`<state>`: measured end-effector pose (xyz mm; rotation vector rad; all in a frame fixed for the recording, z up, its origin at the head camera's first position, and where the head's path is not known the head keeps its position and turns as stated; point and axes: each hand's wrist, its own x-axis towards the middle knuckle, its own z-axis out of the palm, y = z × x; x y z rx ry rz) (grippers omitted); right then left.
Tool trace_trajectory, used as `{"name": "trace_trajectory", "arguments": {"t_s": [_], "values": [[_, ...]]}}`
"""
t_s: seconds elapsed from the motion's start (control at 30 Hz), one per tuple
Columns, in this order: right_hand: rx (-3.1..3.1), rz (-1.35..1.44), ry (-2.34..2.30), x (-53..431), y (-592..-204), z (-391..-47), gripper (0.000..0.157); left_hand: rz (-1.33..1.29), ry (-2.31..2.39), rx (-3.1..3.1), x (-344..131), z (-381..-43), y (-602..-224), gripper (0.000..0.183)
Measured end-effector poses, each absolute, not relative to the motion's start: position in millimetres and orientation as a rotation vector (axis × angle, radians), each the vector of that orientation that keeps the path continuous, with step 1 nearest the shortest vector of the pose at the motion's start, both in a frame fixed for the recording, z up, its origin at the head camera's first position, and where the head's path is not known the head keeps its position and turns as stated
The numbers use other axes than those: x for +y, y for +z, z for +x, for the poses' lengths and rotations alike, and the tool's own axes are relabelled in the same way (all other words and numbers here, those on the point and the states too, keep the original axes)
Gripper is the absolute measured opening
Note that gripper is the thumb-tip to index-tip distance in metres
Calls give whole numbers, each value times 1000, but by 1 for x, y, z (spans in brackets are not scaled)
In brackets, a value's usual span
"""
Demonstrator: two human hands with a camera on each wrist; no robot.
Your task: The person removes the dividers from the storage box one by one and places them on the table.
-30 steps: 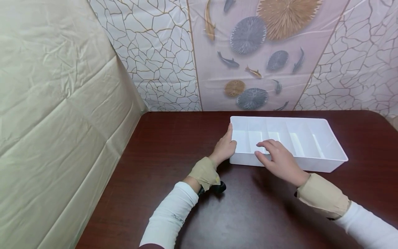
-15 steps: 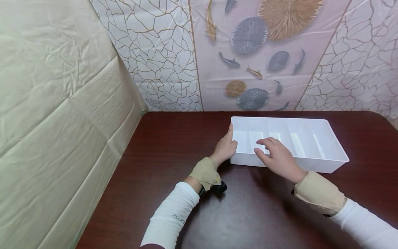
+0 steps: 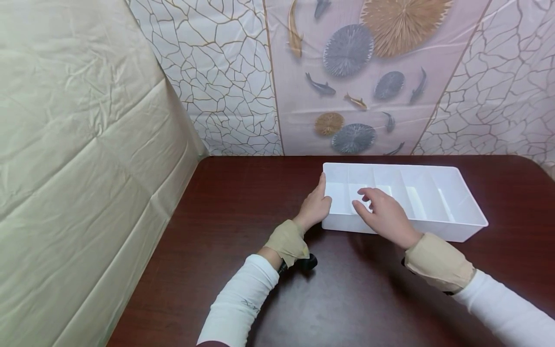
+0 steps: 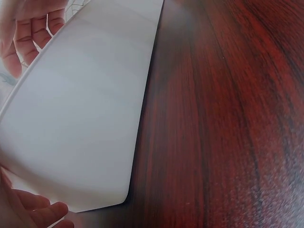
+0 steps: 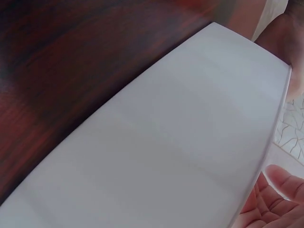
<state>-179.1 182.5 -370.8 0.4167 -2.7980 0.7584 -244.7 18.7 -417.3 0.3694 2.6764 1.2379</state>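
Note:
A white plastic divided tray (image 3: 405, 225) with several compartments lies at the table's far side. My left hand (image 3: 314, 207) holds its left end, index finger straight along the outer wall and thumb over the rim near the front corner. In the left wrist view, that hand's fingers (image 4: 45, 213) bend against the tray's end. My right hand (image 3: 388, 214) hovers across the front rim, over the compartments near the left, thumb and index finger curved and apart. Nothing shows between them. The right wrist view shows its fingers (image 5: 275, 199) just beyond the tray wall (image 5: 166, 133).
The dark red wooden table (image 3: 225, 207) carries the tray. A patterned sheet (image 3: 225, 96) hangs behind the table, and a beige cloth (image 3: 86, 193) covers the left side. A black camera piece (image 3: 309, 261) hangs under the left wrist.
My right hand has shifted slightly left over the tray, its thumb and fingers still apart. The left hand keeps its place at the tray's left end.

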Motion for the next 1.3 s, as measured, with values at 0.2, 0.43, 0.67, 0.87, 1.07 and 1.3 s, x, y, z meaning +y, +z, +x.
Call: {"name": "trace_trajectory", "arguments": {"t_s": [0.2, 0.43, 0.67, 0.87, 1.07, 1.3], "values": [[-2823, 377, 722, 180, -369, -183, 38, 364, 1239, 2680, 19, -245, -418, 64], [-2863, 364, 722, 177, -368, -186, 40, 364, 1233, 2680, 18, -244, -417, 64], [-2904, 334, 722, 173, -368, -190, 47, 379, 1228, 2690, 18, -244, -416, 64], [-2942, 329, 720, 171, -368, -195, 53, 371, 1230, 2692, 18, -243, -416, 64], [-2962, 314, 703, 169, -370, -200, 53, 366, 1223, 2706, 19, -244, -416, 64], [-2948, 274, 704, 167, -374, -206, 44, 357, 1228, 2693, 19, -243, -416, 64]]}}
